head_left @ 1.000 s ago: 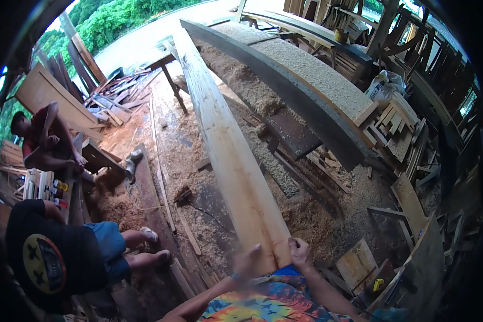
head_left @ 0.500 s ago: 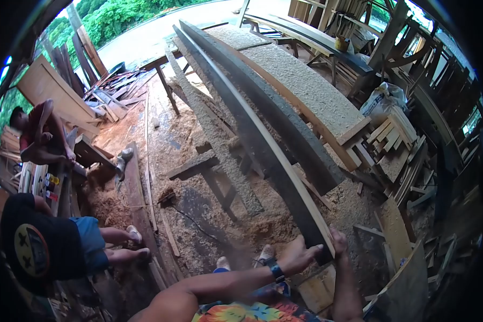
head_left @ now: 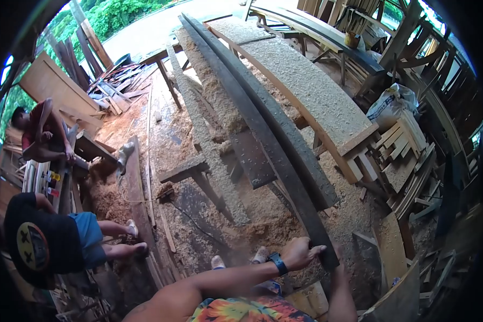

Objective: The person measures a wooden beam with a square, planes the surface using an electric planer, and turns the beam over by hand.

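Observation:
A long dark wooden plank (head_left: 276,153) runs away from me, its near end at my hands and its far end over the sawdust-strewn supports. My left hand (head_left: 301,254), with a watch on the wrist, grips the plank's near end from the left, thumb across its upper face. At the right edge of that same end is my right hand (head_left: 338,262), closed on the wood, its fingers largely hidden and somewhat blurred. Close along the plank's right side lies a second dark beam (head_left: 301,156). Beneath the plank a short dark board (head_left: 253,160) shows.
A bench top covered in shavings (head_left: 311,80) stands beyond the beams. Stacked offcuts (head_left: 400,147) and a white sack (head_left: 394,104) are on the right. Two people are at the left, one in a black shirt (head_left: 35,236). A cord (head_left: 196,220) crosses the sawdust-covered floor.
The plank has turned in my hands: its pale narrow edge has gone from sight and a broad dark face shows. Its near end has shifted slightly, uncovering the short board beneath.

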{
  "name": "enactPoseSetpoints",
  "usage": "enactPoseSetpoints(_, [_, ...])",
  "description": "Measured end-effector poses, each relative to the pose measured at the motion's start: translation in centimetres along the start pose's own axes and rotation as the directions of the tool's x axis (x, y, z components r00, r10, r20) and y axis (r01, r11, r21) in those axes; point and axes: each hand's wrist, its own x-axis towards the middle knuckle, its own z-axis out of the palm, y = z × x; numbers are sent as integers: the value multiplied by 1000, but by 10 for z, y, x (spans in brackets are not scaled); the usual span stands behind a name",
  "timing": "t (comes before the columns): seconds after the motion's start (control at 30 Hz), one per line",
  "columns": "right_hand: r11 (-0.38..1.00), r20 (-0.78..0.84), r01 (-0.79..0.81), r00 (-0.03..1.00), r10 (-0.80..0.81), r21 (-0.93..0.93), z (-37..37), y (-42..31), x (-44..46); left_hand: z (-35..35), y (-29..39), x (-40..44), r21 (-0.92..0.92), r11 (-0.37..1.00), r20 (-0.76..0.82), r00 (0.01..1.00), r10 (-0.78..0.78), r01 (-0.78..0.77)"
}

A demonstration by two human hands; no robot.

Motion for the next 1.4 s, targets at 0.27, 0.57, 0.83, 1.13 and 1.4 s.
enactPoseSetpoints(0.27, [896, 112, -145, 988, 108, 419, -60, 101, 46, -30, 11, 4, -14, 989, -80, 986, -146, 145])
enactPoseSetpoints(0.57, [957, -134, -190, 966, 222, 218, -41, 89, 43, -23, -11, 39, -333, 927, -573, 818, -56, -170])
enactPoseSetpoints(0.83, [960, -174, -181, 960, 219, 213, 2, 127, 28, -43, -19, -7, -480, 865, -563, 807, -177, -145])
enactPoseSetpoints(1.13, [913, -120, -304, 931, 346, 274, 112, 116, -16, -66, -40, -56, -391, 904, -659, 739, -142, -175])
enactPoseSetpoints(1.4, [985, -403, -169, 900, 163, 22, 19, 23, -8, -33, -3, 5, -595, 752, -590, 790, -170, -283])
